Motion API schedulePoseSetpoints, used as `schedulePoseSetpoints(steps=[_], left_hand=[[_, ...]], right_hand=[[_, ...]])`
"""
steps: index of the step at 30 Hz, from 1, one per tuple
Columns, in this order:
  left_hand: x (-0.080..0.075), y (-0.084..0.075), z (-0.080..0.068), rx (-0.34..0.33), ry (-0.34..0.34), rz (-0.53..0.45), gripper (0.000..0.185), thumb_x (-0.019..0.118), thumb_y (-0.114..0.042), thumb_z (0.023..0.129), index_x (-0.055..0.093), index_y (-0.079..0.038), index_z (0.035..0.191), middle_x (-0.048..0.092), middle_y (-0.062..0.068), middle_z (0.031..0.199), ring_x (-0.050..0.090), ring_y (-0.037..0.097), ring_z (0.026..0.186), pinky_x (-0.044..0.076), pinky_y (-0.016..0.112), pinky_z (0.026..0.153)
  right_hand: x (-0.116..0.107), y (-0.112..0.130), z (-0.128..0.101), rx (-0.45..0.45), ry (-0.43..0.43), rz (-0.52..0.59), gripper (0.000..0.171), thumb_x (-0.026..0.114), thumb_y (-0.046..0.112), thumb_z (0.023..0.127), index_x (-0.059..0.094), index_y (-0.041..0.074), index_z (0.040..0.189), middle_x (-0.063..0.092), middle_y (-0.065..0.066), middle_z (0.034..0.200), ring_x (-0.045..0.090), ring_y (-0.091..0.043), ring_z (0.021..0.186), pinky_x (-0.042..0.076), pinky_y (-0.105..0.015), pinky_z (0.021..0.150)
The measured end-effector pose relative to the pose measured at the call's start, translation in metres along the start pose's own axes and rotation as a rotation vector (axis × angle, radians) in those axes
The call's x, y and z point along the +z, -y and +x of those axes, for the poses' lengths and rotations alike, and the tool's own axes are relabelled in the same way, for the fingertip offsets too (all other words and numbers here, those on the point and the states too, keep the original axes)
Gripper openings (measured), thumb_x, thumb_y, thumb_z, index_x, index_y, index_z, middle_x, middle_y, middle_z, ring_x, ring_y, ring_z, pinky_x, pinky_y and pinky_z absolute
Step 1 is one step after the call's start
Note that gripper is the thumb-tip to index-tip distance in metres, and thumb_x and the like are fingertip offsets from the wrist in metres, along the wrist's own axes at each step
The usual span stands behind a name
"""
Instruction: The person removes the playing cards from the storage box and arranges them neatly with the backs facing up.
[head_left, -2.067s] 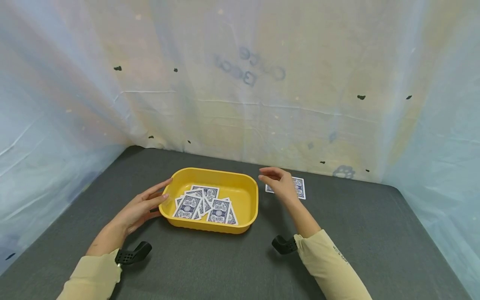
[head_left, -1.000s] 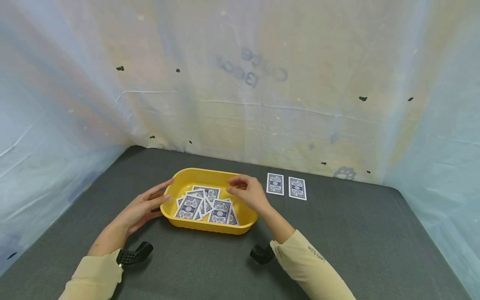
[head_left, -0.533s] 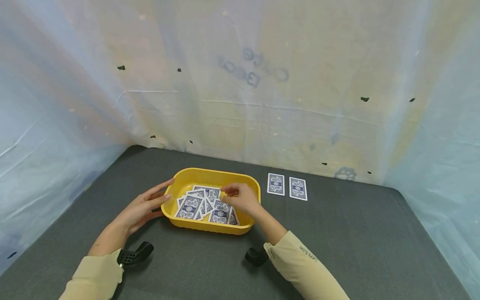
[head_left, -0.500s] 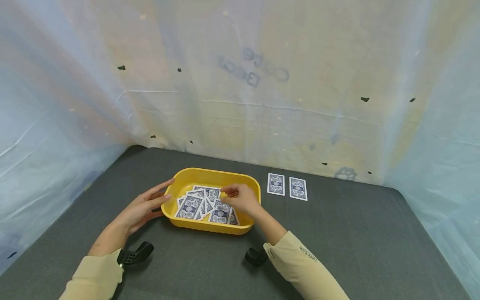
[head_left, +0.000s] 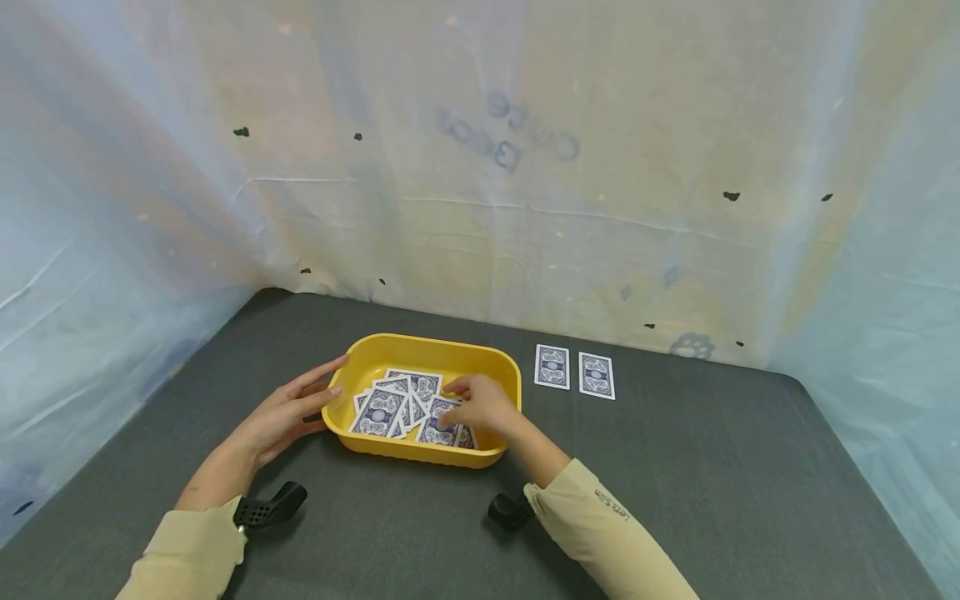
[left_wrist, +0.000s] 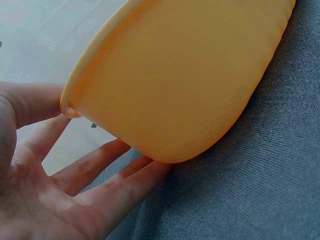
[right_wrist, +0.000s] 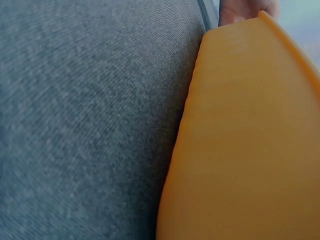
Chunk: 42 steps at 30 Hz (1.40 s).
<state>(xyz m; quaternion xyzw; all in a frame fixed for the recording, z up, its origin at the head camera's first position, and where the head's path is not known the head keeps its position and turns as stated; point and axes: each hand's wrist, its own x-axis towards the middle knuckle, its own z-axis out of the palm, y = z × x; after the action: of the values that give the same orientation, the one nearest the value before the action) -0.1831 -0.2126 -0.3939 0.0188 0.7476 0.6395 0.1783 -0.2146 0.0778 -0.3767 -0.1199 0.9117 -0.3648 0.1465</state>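
- Yellow tray (head_left: 501, 372): rectangular plastic tub with rounded corners and a rolled rim; stands upright and level on the grey surface (head_left: 712, 467). The left wrist view shows its smooth outer wall (left_wrist: 175, 85) curving down to the surface.
- Cards in the tray (head_left: 390, 408): blue-patterned backs with white borders, all face down, lying loose and overlapping in a fan across the tray floor, mostly towards its near wall.
- Two cards outside the tray (head_left: 574, 370): same blue backs, face down, flat on the surface just beyond the tray's right end, side by side, edges parallel, a narrow gap between them.
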Motion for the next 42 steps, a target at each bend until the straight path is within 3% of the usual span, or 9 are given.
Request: schedulePoseSetpoints(steps=[6, 17, 25, 30, 37, 42], left_hand=[[-0.0001, 0.0006, -0.0006, 0.009, 0.004, -0.003, 0.066, 0.053, -0.033, 0.099, 0.018, -0.024, 0.155, 0.027, 0.021, 0.152, 0.038, 0.036, 0.131, 0.039, 0.055, 0.104], [0.0, 0.0025, 0.0011, 0.009, 0.005, -0.009, 0.066, 0.053, -0.033, 0.099, 0.018, -0.024, 0.155, 0.026, 0.021, 0.153, 0.036, 0.036, 0.132, 0.04, 0.054, 0.104], [0.0007, 0.0016, 0.0006, 0.007, 0.003, -0.007, 0.065, 0.052, -0.031, 0.1, 0.018, -0.024, 0.155, 0.027, 0.021, 0.152, 0.038, 0.035, 0.131, 0.041, 0.053, 0.103], [0.0003, 0.0022, 0.0008, 0.011, 0.004, -0.003, 0.065, 0.052, -0.032, 0.1, 0.018, -0.024, 0.155, 0.028, 0.021, 0.152, 0.039, 0.034, 0.13, 0.041, 0.053, 0.103], [-0.0012, 0.0025, 0.0, 0.011, 0.003, -0.006, 0.065, 0.052, -0.033, 0.099, 0.019, -0.025, 0.155, 0.027, 0.02, 0.152, 0.038, 0.034, 0.131, 0.041, 0.053, 0.103], [-0.001, 0.0014, -0.0011, 0.017, 0.009, -0.003, 0.065, 0.052, -0.032, 0.1, 0.018, -0.025, 0.155, 0.027, 0.021, 0.152, 0.04, 0.033, 0.129, 0.042, 0.052, 0.102]], right_hand=[[0.0005, -0.0016, 0.0004, -0.065, 0.024, -0.14, 0.053, 0.083, 0.022, 0.073, 0.067, 0.002, 0.119, 0.066, -0.011, 0.119, 0.056, -0.027, 0.108, 0.045, -0.041, 0.097], [0.0008, -0.0014, -0.0028, -0.06, 0.023, -0.125, 0.05, 0.085, 0.024, 0.071, 0.069, 0.006, 0.115, 0.067, -0.01, 0.113, 0.056, -0.025, 0.104, 0.045, -0.039, 0.092], [0.0002, -0.0019, -0.0037, -0.07, 0.033, -0.044, 0.045, 0.084, 0.024, 0.072, 0.069, 0.01, 0.113, 0.066, -0.01, 0.118, 0.058, -0.029, 0.111, 0.05, -0.04, 0.091], [-0.0004, -0.0031, -0.0042, -0.085, 0.028, 0.072, 0.039, 0.083, 0.021, 0.074, 0.071, 0.013, 0.111, 0.065, -0.012, 0.121, 0.058, -0.03, 0.112, 0.05, -0.042, 0.092], [-0.0049, -0.0009, -0.0021, -0.118, 0.104, 0.142, 0.05, 0.083, 0.019, 0.075, 0.067, 0.018, 0.122, 0.066, -0.005, 0.102, 0.055, -0.019, 0.088, 0.045, -0.025, 0.071], [-0.0063, -0.0009, -0.0012, -0.137, 0.202, 0.169, 0.061, 0.082, 0.012, 0.075, 0.06, 0.017, 0.131, 0.065, -0.006, 0.1, 0.057, -0.013, 0.082, 0.047, -0.021, 0.068]])
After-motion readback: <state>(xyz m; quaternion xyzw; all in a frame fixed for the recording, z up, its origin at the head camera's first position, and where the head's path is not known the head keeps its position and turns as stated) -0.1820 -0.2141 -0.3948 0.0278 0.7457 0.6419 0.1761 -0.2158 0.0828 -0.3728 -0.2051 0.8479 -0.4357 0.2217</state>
